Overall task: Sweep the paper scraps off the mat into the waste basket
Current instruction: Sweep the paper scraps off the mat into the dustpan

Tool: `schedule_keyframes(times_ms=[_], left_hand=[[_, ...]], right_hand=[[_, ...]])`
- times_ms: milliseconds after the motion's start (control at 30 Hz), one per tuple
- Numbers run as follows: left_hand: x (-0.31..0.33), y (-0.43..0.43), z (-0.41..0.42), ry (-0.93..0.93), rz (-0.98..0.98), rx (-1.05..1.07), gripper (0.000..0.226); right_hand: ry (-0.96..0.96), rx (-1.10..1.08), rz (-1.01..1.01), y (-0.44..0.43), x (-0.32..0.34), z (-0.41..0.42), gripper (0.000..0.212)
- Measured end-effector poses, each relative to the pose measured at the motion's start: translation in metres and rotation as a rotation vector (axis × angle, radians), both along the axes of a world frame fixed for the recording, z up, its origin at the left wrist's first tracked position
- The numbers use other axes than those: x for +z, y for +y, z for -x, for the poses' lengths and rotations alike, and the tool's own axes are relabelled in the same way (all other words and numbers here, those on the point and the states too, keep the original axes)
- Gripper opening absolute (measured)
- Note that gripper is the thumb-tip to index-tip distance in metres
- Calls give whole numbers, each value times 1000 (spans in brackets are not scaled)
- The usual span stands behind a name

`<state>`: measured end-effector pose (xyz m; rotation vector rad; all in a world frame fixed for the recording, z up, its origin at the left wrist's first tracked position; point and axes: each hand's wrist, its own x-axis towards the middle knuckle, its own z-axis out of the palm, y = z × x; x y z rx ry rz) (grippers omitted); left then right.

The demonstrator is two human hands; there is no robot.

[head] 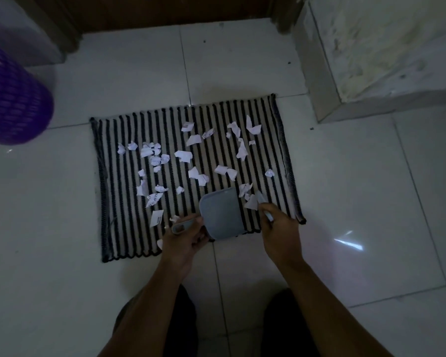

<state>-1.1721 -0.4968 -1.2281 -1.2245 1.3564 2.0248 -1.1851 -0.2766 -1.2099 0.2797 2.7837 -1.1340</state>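
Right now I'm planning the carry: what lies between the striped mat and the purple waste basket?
Head view: only bare white floor tile separates striped mat from purple mesh waste basket.

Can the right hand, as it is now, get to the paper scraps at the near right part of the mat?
Probably yes. The right hand holds a small brush just beside those paper scraps on the mat, and nothing lies between them. The dustpan, held by the left hand, sits alongside.

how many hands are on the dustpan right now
1. The left hand grips the dustpan by its handle at the mat's near edge. The right hand is beside it, holding a small brush instead.
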Motion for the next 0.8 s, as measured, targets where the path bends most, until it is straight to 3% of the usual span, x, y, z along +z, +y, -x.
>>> schedule_keyframes(times_ms=[267,400,567,800], left_hand=[[-13,2,-1,-84,65,64,14],[-17,2,0,-69,105,71,25],[-17,3,-4,-18,92,67,9],[-23,0,1,-4,90,49,15]], right_hand=[[-42,50,215,-15,15,4,16],[14,-77,127,-8,9,7,13],[-99,188,137,-46,11,-5,12],[14,124,150,-32,35,15,14]])
